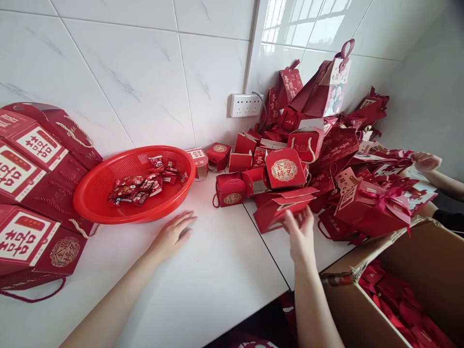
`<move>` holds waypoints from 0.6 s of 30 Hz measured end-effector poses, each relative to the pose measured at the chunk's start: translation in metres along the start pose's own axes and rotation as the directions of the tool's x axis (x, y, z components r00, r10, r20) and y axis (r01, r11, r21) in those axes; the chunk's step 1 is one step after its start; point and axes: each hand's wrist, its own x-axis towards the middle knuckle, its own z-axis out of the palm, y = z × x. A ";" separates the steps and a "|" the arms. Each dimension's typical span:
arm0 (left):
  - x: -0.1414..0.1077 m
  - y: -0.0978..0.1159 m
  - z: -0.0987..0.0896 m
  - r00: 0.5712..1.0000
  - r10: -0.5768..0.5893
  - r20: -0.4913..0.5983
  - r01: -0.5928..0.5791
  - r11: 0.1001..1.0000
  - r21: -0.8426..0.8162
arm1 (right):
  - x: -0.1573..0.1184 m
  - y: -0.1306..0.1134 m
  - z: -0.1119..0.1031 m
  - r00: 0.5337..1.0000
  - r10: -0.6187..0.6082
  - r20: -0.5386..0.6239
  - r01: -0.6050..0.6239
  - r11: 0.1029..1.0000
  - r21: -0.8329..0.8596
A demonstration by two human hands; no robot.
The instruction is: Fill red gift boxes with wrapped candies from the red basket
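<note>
Red paper gift box (pixel 266 212) on the white table (pixel 224 261), at my right hand (pixel 301 238).
My right fingers are half-curled at the box's near side; I cannot tell whether they grip it. My left hand (pixel 174 235), loosely open and holding nothing, rests near the red plastic basket (pixel 94 188) of wrapped sweets (pixel 139 189). Right: cardboard carton (pixel 353 314); beyond, a co-worker's hand (pixel 427 161).
</note>
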 end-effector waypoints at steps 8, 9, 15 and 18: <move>-0.003 0.003 -0.001 0.999 0.006 -0.040 -0.007 1.000 -0.022 | 0.014 -0.026 0.023 0.992 -0.014 0.125 0.040 0.978 -0.207; -0.004 0.003 -0.001 0.999 0.007 -0.047 -0.008 1.000 -0.026 | 0.021 -0.027 0.023 0.991 -0.039 0.129 0.069 0.967 -0.244; -0.003 0.004 -0.002 0.999 -0.010 -0.034 0.009 1.000 -0.027 | 0.044 -0.020 0.029 0.986 -0.046 0.161 0.080 0.975 -0.209; -0.003 0.003 -0.001 1.000 -0.008 -0.026 0.008 1.000 -0.020 | 0.048 -0.009 0.029 0.993 -0.013 0.121 0.039 0.975 -0.219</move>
